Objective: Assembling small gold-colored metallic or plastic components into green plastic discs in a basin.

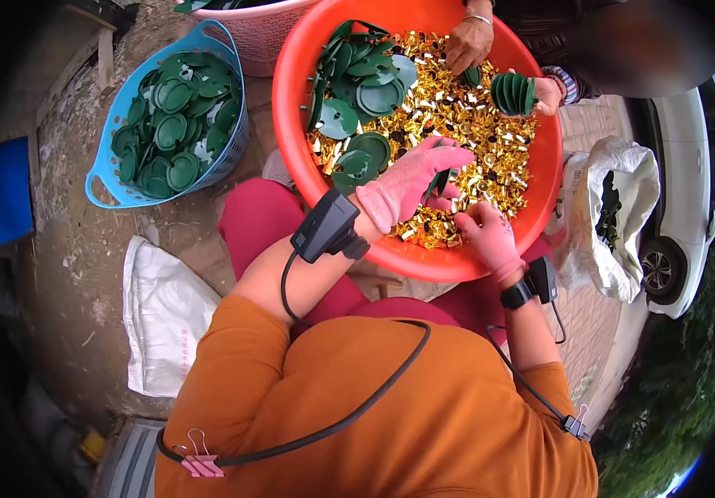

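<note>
My left hand [403, 183], in a pink glove, is over the near middle of a large red basin [293, 124]. Its fingers curl around a few dark green plastic discs [440, 179], seen nearly edge-on. My right hand [491, 242], gloved too, dips to the gold pieces [490, 170] by the basin's near right side. Its fingertips are pinched together; whatever is between them is too small to make out. Loose green discs [378, 97] lie in the basin's left part. Opposite me, a co-worker's hand [470, 43] reaches into the gold pieces; their other hand holds a row of green discs [514, 94].
A blue basket [239, 137] full of green discs stands at the left, with a pink basket [249, 33] behind it. White sacks lie at the left [166, 319] and stand at the right [631, 183]. A white car [698, 166] is parked beyond.
</note>
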`<state>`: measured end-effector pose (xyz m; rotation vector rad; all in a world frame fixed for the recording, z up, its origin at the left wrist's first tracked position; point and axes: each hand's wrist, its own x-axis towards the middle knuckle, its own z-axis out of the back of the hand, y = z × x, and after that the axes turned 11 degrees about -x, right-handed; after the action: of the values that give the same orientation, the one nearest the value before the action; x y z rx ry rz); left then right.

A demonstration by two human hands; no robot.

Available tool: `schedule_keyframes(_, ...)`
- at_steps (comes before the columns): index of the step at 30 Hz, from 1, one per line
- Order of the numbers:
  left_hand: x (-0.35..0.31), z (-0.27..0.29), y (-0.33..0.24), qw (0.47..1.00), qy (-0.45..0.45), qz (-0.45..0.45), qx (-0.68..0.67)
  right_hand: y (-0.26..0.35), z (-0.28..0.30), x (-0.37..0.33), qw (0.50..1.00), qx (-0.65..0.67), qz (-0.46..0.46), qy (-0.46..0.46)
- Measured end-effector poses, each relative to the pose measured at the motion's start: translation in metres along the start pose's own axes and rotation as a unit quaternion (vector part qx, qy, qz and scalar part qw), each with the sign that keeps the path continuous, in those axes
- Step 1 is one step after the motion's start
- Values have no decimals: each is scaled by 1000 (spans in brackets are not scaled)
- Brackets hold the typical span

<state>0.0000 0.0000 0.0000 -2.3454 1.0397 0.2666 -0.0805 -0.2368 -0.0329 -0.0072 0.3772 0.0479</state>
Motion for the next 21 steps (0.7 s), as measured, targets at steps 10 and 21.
schedule_keyframes(10, -2, 0, 11, 997, 38, 62, -9, 59, 73, -17, 737, 675, -34, -23)
schedule_keyframes(21, -9, -1, 8, 998, 55, 13, 24, 62, 70, -10, 926, 317, 106, -178)
